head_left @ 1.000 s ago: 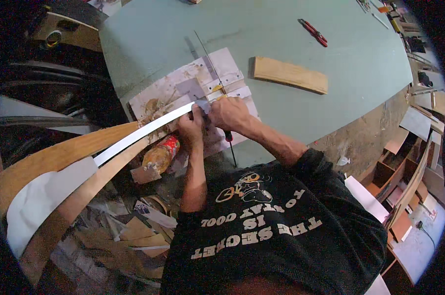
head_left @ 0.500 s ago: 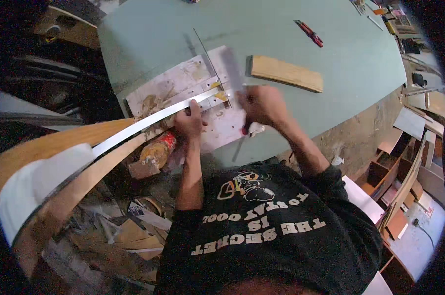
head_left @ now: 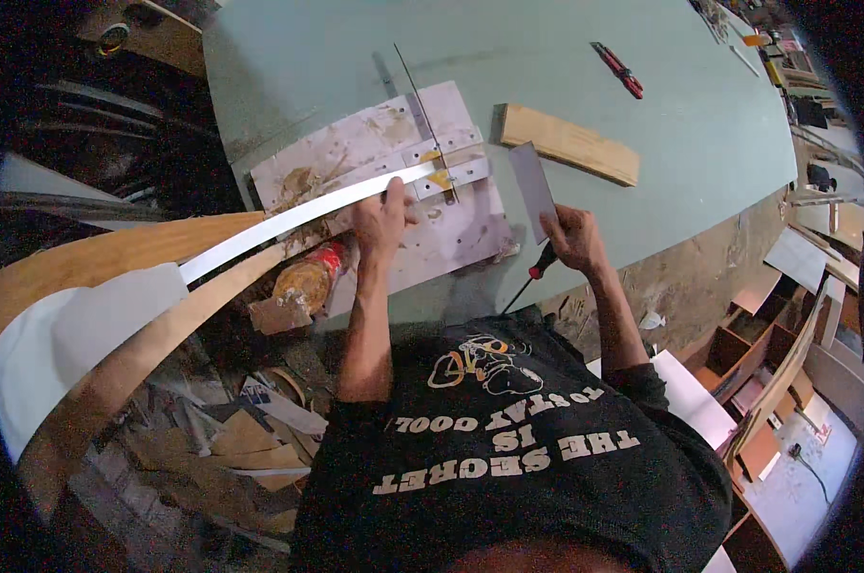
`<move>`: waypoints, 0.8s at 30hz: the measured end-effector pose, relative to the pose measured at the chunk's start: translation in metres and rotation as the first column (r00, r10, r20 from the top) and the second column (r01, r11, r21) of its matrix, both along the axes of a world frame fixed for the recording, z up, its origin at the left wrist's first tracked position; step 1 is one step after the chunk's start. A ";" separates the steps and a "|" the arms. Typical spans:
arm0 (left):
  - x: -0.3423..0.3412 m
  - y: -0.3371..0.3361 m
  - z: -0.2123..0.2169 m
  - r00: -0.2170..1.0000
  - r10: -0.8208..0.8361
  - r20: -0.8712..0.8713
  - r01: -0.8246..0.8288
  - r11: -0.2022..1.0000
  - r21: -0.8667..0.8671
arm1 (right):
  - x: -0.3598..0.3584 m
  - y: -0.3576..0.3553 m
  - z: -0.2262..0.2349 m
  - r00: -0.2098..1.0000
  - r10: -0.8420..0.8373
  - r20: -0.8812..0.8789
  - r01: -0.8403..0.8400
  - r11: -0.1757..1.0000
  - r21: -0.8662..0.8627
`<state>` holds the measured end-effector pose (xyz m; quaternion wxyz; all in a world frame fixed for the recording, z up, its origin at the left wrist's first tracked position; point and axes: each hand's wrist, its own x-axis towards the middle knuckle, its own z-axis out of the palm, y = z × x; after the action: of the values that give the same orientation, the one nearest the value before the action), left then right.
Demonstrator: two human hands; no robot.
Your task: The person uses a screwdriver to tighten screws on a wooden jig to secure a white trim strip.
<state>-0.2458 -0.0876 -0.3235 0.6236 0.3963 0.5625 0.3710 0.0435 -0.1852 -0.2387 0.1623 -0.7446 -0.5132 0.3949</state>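
My left hand (head_left: pixel 382 224) grips a long white strip (head_left: pixel 303 212), its fingers at the strip's edge. The strip's far end lies between metal plates (head_left: pixel 465 173) on a stained pale board (head_left: pixel 427 239). Across the plates runs a thin dark rod (head_left: pixel 419 100), with yellow pieces beside it. To the right, my right hand (head_left: pixel 577 239) is closed on a flat grey rectangular plate (head_left: pixel 530 186), held apart from the board. A screwdriver (head_left: pixel 544 260) with a black and red handle sticks out below that same hand, its shaft pointing toward me.
Beyond my right hand, a wooden block (head_left: pixel 570 143) and a red and black cutter (head_left: pixel 618 70) lie on the greenish table (head_left: pixel 308 57). A bottle (head_left: pixel 306 279) is beside my left forearm. Offcuts (head_left: pixel 260 435) are heaped at lower left; wooden boxes (head_left: pixel 752 358) stand at right.
My right hand has moved right and toward me, away from the metal plates, carrying the grey plate and screwdriver. My left hand stays at the white strip.
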 end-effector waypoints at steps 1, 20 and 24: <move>0.005 0.001 0.002 0.999 -0.017 0.038 0.016 1.000 0.021 | 0.002 0.002 -0.004 1.000 0.014 -0.002 -0.014 1.000 -0.013; -0.007 -0.004 -0.002 0.940 0.336 -0.056 -0.339 0.940 -0.048 | -0.067 0.043 0.012 0.910 0.371 0.187 -0.376 0.927 -0.009; -0.011 0.000 -0.022 0.795 0.341 -0.502 -0.068 0.872 0.485 | -0.102 0.055 0.004 0.931 0.346 0.120 -0.341 0.938 -0.055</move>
<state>-0.2571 -0.0880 -0.3453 0.2731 0.5552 0.6642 0.4194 -0.0588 -0.1299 -0.2350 0.0452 -0.6697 -0.6382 0.3771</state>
